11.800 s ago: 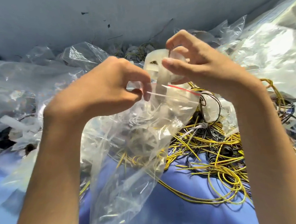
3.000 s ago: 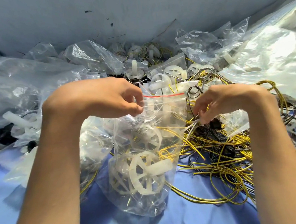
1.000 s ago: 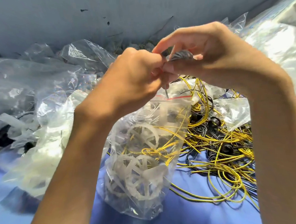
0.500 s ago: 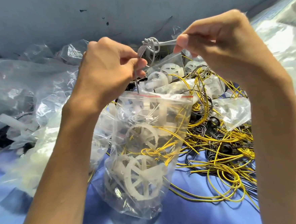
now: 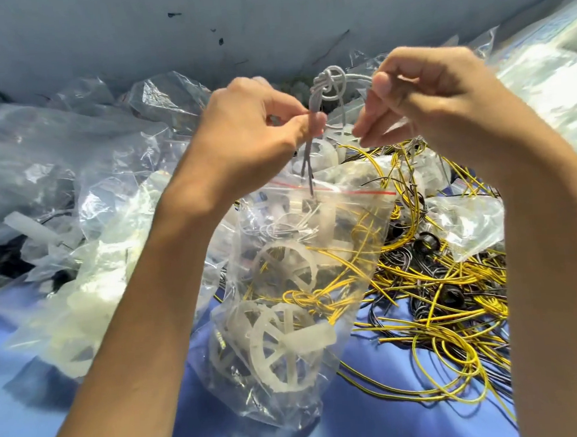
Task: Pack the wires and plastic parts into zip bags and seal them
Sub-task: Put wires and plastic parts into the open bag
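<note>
A clear zip bag (image 5: 336, 235) with a red strip at its mouth stands open in the middle. Inside lie white plastic wheels (image 5: 282, 348), yellow wire and thin grey wire. Above the mouth hangs a knotted grey wire bundle (image 5: 327, 82). My left hand (image 5: 250, 132) pinches its lower strands, whose ends dip into the bag. My right hand (image 5: 418, 96) pinches the upper end of the bundle beside the knot.
A tangle of yellow and black wires (image 5: 439, 296) with black ring parts spreads right of the bag on the blue table (image 5: 380, 423). Filled and crumpled clear bags (image 5: 73, 185) pile up at left and along the grey wall (image 5: 266, 22). More bags (image 5: 550, 73) lie at right.
The hands have drawn a little apart, stretching the grey wire bundle above the bag. Its loose ends now reach down into the bag's mouth.
</note>
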### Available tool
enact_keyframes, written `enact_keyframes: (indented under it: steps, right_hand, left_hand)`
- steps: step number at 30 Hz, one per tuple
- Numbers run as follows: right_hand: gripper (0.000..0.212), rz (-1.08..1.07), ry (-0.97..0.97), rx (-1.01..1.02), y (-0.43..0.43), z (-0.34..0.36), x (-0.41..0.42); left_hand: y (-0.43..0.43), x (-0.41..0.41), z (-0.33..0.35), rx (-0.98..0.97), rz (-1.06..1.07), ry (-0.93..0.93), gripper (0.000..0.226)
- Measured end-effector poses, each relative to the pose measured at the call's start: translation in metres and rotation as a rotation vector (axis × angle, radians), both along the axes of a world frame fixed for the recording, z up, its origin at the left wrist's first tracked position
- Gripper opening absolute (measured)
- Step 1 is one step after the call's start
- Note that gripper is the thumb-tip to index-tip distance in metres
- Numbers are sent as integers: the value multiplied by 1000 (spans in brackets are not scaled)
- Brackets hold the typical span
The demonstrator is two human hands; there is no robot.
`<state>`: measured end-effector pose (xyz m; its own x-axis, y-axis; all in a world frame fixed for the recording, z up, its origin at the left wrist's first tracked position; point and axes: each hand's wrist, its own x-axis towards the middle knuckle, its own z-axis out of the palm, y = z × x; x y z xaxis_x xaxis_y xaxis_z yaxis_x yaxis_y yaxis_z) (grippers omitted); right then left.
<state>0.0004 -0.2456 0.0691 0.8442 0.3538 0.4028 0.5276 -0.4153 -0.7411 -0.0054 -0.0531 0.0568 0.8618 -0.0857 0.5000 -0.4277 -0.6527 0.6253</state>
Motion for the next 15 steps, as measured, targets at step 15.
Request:
enact_keyframes:
  steps: [15]
  right_hand:
    - [11, 163, -68, -113, 22, -2, -4]
  left_hand:
    - [-8, -12, 10, -238, -225, 154, 19]
